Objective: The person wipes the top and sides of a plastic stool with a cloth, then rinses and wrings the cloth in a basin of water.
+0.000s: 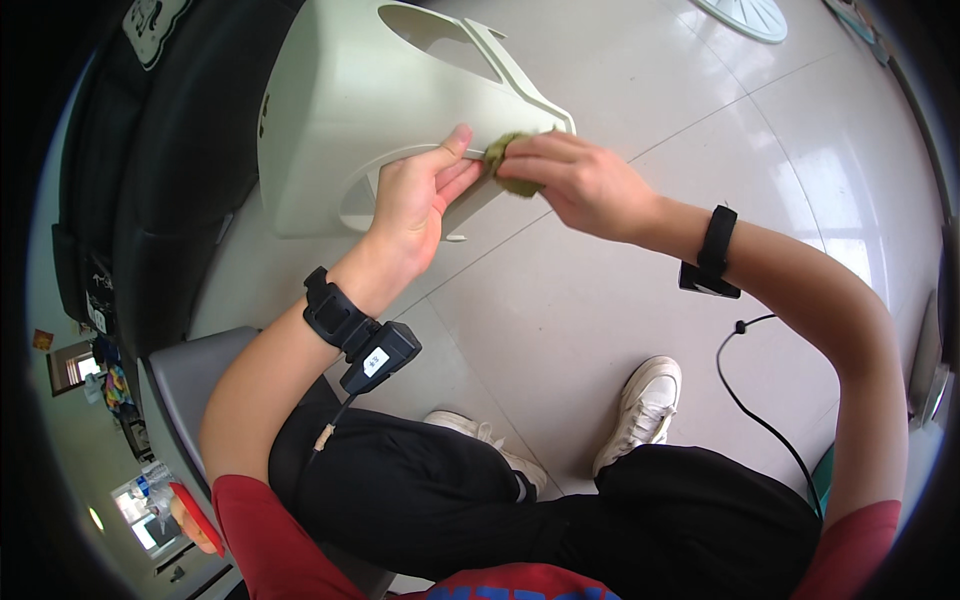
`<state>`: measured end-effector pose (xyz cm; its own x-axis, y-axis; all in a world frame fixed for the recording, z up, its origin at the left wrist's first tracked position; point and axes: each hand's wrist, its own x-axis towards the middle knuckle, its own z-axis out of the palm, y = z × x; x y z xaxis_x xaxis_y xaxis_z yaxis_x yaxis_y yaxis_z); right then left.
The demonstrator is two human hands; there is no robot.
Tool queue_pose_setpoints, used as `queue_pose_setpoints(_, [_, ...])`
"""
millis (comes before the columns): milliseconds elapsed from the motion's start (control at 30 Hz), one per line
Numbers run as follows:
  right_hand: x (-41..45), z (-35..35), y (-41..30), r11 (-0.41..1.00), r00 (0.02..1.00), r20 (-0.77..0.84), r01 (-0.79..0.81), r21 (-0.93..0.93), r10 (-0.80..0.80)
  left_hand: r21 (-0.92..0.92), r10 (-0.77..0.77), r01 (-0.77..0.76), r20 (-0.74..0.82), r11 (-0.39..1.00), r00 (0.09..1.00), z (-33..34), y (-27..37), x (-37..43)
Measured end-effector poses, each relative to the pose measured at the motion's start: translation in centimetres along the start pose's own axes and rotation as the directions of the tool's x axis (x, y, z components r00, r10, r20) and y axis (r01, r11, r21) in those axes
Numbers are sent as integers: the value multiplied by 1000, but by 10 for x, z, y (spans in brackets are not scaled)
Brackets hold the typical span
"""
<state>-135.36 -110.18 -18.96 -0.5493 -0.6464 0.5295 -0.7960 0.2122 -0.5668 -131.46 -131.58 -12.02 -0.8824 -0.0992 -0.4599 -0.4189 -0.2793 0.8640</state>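
Note:
A cream plastic stool (360,97), tipped with its seat towards the left, is in front of me at the top of the view. It has large rounded cutouts in its sides. My left hand (412,199) grips the stool's edge beside the lower cutout, thumb on the outside and fingers partly behind it. Pressed to the rim of a leg, an olive-green cloth (523,185) is bunched under the fingers of my right hand (596,184). The two hands are close together. Whether the stool touches the floor is hard to tell.
A black sofa (187,150) stands along the left, near a grey padded seat (199,367). Pale floor tiles (517,315) lie below, with my white shoes (645,405) on them. A black cable (739,397) hangs by my right arm. A pale round base (750,16) stands at the top right.

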Motion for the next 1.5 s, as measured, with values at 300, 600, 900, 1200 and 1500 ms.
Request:
queue_pose_setpoints(300, [-11, -20, 51, 919, 919, -32, -392, 35, 393, -8, 19, -19, 3, 1000, 1000, 3, -1, -2])
queue_pose_setpoints(600, [-22, -3, 24, 904, 902, 95, -426, 29, 422, 45, 1, -1, -12, 999, 1000, -4, -3, -3])
queue_pose_setpoints(900, [-36, 0, 26, 960, 935, 333, -30, -278, 126, 18, 9, -8, -40, 1000, 999, 5, -8, -6])
queue_pose_setpoints(1200, [-38, -1, 44, 975, 935, 301, -142, -173, 189, 36, 7, -6, -16, 999, 1000, 9, -21, -6])
queue_pose_setpoints(1500, [-9, 9, -10, 902, 907, 137, -415, 117, 399, -20, -21, 21, -24, 1000, 999, 12, -32, -1])
